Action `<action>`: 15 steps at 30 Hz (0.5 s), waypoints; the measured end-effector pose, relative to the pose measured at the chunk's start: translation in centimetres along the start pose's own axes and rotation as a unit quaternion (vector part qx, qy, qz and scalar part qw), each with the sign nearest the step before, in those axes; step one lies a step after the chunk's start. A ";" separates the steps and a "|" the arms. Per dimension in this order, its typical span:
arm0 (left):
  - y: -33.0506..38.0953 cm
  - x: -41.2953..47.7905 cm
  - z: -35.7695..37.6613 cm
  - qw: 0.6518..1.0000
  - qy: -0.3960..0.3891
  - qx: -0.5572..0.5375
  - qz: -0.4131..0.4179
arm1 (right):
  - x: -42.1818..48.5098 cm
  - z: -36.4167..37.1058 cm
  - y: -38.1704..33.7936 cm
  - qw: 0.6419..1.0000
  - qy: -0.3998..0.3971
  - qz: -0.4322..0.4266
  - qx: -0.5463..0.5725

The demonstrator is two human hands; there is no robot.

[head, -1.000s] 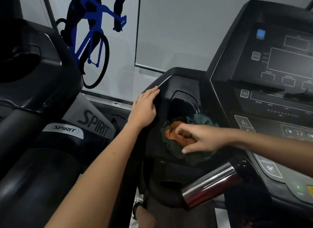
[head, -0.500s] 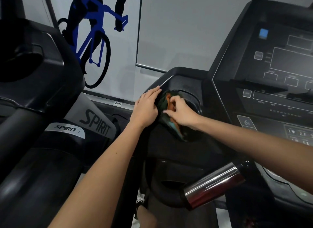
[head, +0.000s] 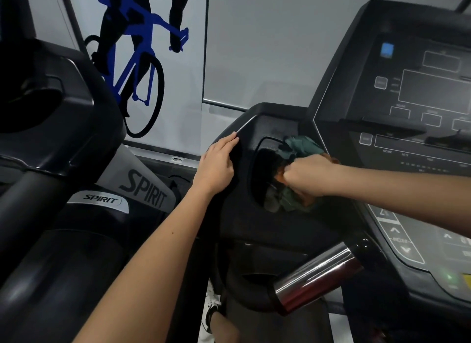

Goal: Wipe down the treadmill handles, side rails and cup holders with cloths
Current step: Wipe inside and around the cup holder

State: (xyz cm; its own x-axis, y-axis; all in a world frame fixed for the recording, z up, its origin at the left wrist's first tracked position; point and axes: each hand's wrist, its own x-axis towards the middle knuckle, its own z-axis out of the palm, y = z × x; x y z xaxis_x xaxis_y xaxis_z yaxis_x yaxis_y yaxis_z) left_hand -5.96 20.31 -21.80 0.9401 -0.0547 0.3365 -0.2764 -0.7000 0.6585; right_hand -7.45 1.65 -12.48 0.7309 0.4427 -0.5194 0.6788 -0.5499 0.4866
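Left hand (head: 216, 168) lies flat, fingers straight; right hand (head: 305, 174) clenched.

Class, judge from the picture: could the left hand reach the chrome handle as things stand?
Probably yes. The left hand rests flat on the console, holding nothing, and the chrome handle lies bare below it. The right hand and cloth are higher, at the cup holder.

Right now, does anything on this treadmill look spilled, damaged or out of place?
Nothing stands out. The right hand holds a bunched green-and-orange cloth in the cup holder, the left hand rests flat on the console edge, and no spill or damage shows.
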 end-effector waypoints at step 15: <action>0.2 0.0 0.0 1.000 -0.005 0.013 0.000 | 1.6 1.6 0.6 0.971 0.217 0.081 -0.065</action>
State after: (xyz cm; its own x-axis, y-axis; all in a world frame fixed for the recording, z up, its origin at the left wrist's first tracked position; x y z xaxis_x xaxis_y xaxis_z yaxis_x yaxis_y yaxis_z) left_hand -6.03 20.18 -21.63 0.9419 -0.0613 0.3303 -0.2713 -0.7187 0.6401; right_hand -6.03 0.90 -14.13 0.7711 0.6292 -0.0979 0.5342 -0.5556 0.6371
